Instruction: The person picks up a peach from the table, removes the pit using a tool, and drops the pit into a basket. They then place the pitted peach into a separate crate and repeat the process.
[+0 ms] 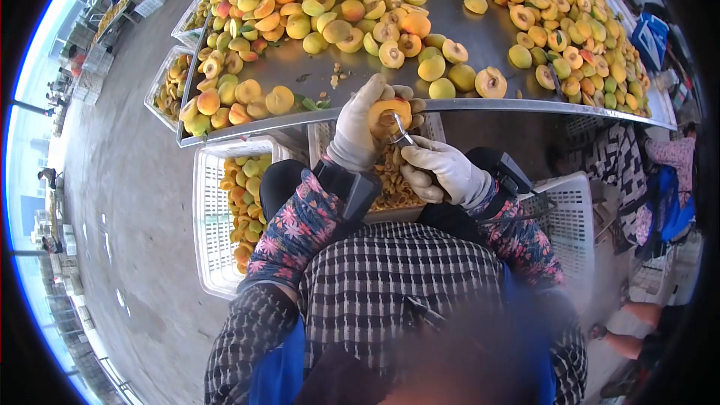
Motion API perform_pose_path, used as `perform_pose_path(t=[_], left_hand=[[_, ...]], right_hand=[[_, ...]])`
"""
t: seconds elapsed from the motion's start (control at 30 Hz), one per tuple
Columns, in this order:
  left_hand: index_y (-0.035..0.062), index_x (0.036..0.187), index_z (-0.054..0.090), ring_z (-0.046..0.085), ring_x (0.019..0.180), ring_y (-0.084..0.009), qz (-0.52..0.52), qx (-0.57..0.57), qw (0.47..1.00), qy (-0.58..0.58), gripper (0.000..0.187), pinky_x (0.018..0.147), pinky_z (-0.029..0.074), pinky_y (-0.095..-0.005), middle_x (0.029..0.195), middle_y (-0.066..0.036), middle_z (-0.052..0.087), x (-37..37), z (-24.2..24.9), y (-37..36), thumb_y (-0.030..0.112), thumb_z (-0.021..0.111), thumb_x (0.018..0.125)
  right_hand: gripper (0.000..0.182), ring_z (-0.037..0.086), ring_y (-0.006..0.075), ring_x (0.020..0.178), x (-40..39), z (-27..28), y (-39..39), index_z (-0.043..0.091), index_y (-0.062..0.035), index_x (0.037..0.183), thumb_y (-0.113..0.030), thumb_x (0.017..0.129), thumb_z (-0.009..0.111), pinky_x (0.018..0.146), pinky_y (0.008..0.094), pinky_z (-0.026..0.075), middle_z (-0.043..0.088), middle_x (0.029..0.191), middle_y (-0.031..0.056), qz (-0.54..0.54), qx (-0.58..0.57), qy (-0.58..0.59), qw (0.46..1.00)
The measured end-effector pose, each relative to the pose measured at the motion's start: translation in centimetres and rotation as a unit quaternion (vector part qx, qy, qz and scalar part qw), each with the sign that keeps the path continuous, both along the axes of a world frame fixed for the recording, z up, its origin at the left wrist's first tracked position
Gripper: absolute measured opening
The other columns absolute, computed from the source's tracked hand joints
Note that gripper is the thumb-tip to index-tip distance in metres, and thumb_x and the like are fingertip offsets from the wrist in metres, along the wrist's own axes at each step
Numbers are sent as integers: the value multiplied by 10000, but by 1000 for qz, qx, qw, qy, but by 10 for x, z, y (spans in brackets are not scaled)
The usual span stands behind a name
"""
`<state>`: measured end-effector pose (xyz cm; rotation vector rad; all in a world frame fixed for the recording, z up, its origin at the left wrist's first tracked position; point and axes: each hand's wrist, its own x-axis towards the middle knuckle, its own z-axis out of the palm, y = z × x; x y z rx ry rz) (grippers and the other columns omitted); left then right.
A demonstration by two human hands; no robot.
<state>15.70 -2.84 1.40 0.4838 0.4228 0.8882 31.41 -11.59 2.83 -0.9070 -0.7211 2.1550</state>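
My left hand (360,124), in a white glove, holds a halved peach (390,114) with its cut face turned up, just below the edge of the metal table (480,43). My right hand (441,171), also gloved, grips a small metal pitting tool (403,133) whose tip touches the peach half. Both wrists carry black strapped devices over floral sleeves. Many whole and halved peaches (360,7) lie piled on the table in front of me.
A white crate (214,217) with peaches stands at my left knee, another (390,172) between my knees holds cut pieces, a third (574,217) sits at my right. More crates (169,79) stand at the table's far left. A seated person (675,172) is on the right.
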Motion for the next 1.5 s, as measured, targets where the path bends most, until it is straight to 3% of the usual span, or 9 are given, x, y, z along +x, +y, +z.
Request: perform_pose_path(t=[0.1,0.3,0.53,0.67,0.93,1.07,1.3,1.43,1.5], left_hand=[[73,915,599,617,1031,-357,-76,-13,997,-15,353,854,539,-503,1014,-143,626,-4,-6,13,418,539,961],[40,1014,586,617,1043,-315,30,20,999,22,531,847,543,-471,1025,-139,636,6,-11,11,540,411,981],[4,974,568,675,794,-288,46,108,980,159,518,706,585,-398,918,-162,640,8,-15,4,518,510,952],[12,980,545,667,852,-304,44,82,989,117,561,715,584,-414,977,-167,626,12,-13,-4,569,510,929],[15,1146,521,644,968,-313,29,19,993,111,606,801,569,-419,1079,-149,606,5,-11,-1,579,508,925],[-44,1178,546,658,950,-215,47,48,983,174,555,843,540,-326,1047,-142,648,-14,-14,1,463,386,1018],[-32,1133,574,645,943,-226,59,88,972,208,530,829,537,-339,1024,-133,650,-10,-22,-6,460,421,1006],[-36,1158,549,634,990,-289,83,97,972,199,544,848,550,-400,1101,-163,621,-5,-29,-5,473,481,980],[-38,1157,549,634,987,-292,85,87,974,191,525,850,548,-403,1101,-163,621,-6,-32,-6,453,485,985]], right_hand=[[182,358,56,452,-3,0,-1,472,-89,1081,-238,989,520,382,212,275,412,633,-43,-13,48,-63,997],[189,365,49,454,7,-2,8,470,-94,1097,-247,994,510,390,209,290,422,637,-43,-48,1,-49,998],[203,398,64,455,-8,-8,4,529,-74,1035,-273,997,510,420,204,321,449,632,-26,-16,117,-213,970],[288,333,86,374,-6,-11,-5,547,-39,985,-317,1009,472,371,233,277,414,577,-11,-37,-60,25,997],[276,374,98,391,17,-31,-20,552,-57,1037,-317,1014,462,389,220,312,434,590,-5,69,-32,139,987],[322,446,70,535,10,-38,-28,534,-37,1078,-346,995,491,466,211,355,499,706,-16,48,45,-185,981],[244,554,158,771,-21,-56,-6,521,3,1069,-227,987,516,696,311,452,576,827,26,-128,302,-261,908],[151,507,165,833,-24,-58,-8,527,-15,1064,-138,994,474,758,297,429,530,908,53,-73,298,-341,889],[212,561,303,789,-21,-49,-10,523,-12,1067,-199,967,511,703,403,446,579,842,162,-45,334,-431,837]])
